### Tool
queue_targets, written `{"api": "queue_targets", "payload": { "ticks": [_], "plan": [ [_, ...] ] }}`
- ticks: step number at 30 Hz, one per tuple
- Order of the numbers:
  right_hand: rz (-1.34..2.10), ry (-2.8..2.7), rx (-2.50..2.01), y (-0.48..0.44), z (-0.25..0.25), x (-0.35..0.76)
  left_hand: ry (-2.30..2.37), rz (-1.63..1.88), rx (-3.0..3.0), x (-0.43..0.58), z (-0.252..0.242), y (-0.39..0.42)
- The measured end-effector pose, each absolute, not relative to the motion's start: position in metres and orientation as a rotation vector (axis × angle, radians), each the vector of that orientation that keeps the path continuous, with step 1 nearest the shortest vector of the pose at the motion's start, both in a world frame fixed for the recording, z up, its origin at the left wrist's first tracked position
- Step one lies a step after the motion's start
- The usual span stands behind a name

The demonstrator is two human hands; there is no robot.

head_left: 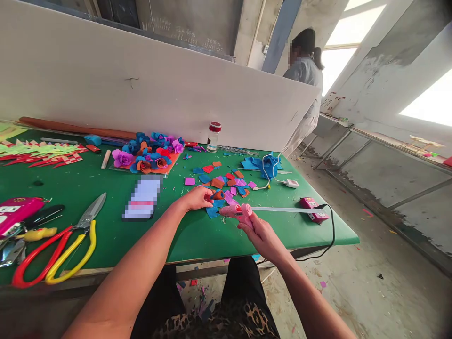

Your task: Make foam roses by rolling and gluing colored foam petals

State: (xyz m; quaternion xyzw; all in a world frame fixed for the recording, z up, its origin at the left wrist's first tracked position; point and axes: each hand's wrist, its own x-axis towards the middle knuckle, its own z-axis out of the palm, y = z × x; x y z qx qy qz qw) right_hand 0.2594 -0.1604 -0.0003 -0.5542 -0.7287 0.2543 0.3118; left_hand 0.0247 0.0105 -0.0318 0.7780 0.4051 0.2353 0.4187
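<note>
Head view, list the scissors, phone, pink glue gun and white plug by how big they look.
Largest to smallest:
Scissors
Phone
Pink glue gun, partly covered by the right hand
White plug

Pale handwriting [183, 34] crosses a dark panel [208, 16] at the top of the frame, too small to read; white characters [10, 213] on a magenta packet [30, 205], far left, and red marks [329, 106] on the upper-right wall [379, 70] are also illegible.
</note>
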Motion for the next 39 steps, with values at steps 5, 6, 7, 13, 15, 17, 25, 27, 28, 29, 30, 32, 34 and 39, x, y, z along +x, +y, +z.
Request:
{"api": "queue_targets", "payload": {
  "ticks": [5,6,7,13,15,17,25,27,28,29,30,32,34,39],
  "plan": [
    [0.669,-1.993,-1.436,-0.154,-0.002,0.256,1.021,0.585,1.955,0.025,-0.029,0.008],
    [0.663,-2.001,-1.432,-0.153,-0.002,0.255,1.020,0.583,1.961,0.025,-0.028,0.008],
    [0.653,-2.008,-1.435,-0.152,-0.002,0.254,1.016,0.581,1.969,0.025,-0.028,0.007],
    [0.625,-2.044,-1.457,-0.150,-0.001,0.254,1.011,0.601,1.997,0.026,-0.027,0.007],
    [0.625,-2.046,-1.454,-0.149,-0.001,0.253,1.021,0.619,1.994,0.027,-0.027,0.007],
    [0.627,-2.040,-1.452,-0.149,0.000,0.253,1.023,0.623,1.988,0.027,-0.027,0.007],
    [0.636,-2.051,-1.443,-0.150,0.002,0.252,1.025,0.576,1.941,0.027,-0.023,0.005],
    [0.629,-2.060,-1.455,-0.149,0.001,0.253,1.024,0.576,1.941,0.027,-0.022,0.004],
    [0.625,-2.066,-1.462,-0.149,0.000,0.253,1.024,0.570,1.946,0.027,-0.022,0.003],
    [0.617,-2.073,-1.470,-0.149,0.000,0.253,1.028,0.560,1.953,0.027,-0.021,0.003],
    [0.609,-2.080,-1.478,-0.149,-0.001,0.253,1.033,0.547,1.964,0.027,-0.021,0.003],
    [0.599,-2.095,-1.487,-0.148,-0.001,0.253,1.045,0.518,1.990,0.028,-0.020,0.003],
    [0.595,-2.106,-1.488,-0.148,-0.001,0.253,1.053,0.496,2.018,0.028,-0.019,0.003],
    [0.549,-2.117,-1.523,-0.149,0.002,0.252,1.059,0.490,2.039,0.028,-0.018,0.002]
  ]
}}
